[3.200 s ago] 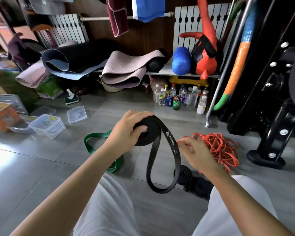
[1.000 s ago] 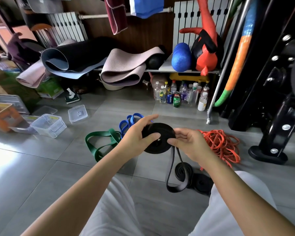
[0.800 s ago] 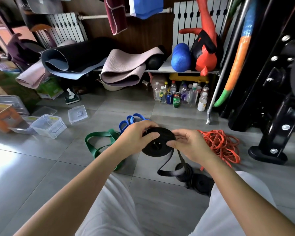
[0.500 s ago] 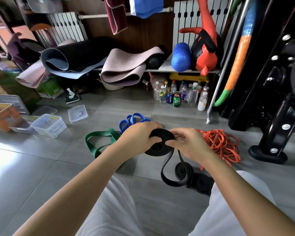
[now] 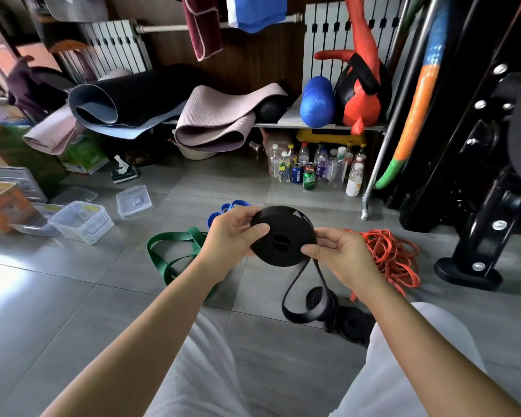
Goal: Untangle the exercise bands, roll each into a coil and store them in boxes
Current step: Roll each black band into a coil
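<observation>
Between both hands' fingers (image 5: 254,229): the black band coil (image 5: 283,236).

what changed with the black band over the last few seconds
The black coil grew as more band was wound on, and its hanging loop got shorter. The right hand moved up from the loose strap to pinch the black coil's edge; the left hand kept holding it. The green band, orange band and clear box stayed on the floor.

The coil (image 5: 283,236) sits between left hand (image 5: 229,236) and right hand (image 5: 340,254); boxes (image 5: 82,221) lie far left, bottles (image 5: 313,173) behind, band pile (image 5: 391,257) right.
</observation>
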